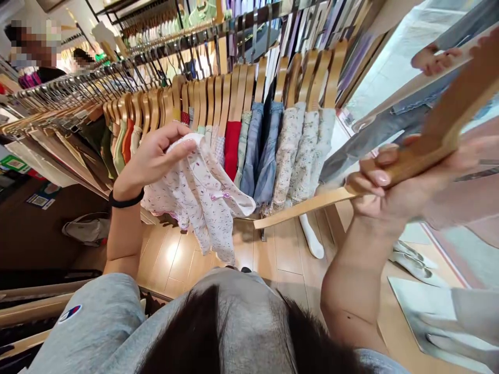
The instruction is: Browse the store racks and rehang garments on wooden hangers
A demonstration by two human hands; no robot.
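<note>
While the left hand (158, 158) pinches a white floral shirt (208, 202) by the edge near its neckline, fingers closed on the cloth, the right hand (393, 195) has its fingers wrapped round a wooden hanger (436, 124). Shirt hangs down from the left hand, over the wood floor (286, 254). Hanger slants, thick part up toward the top right corner, thin end down-left just beside the shirt's neckline; contact there, can't tell. Behind: red garment (233, 148), denim garments (268, 161), pale floral garments (302, 156), all on a row of hangers. Black band (126, 203) on left wrist. Pale shoes (415, 265), right side.
</note>
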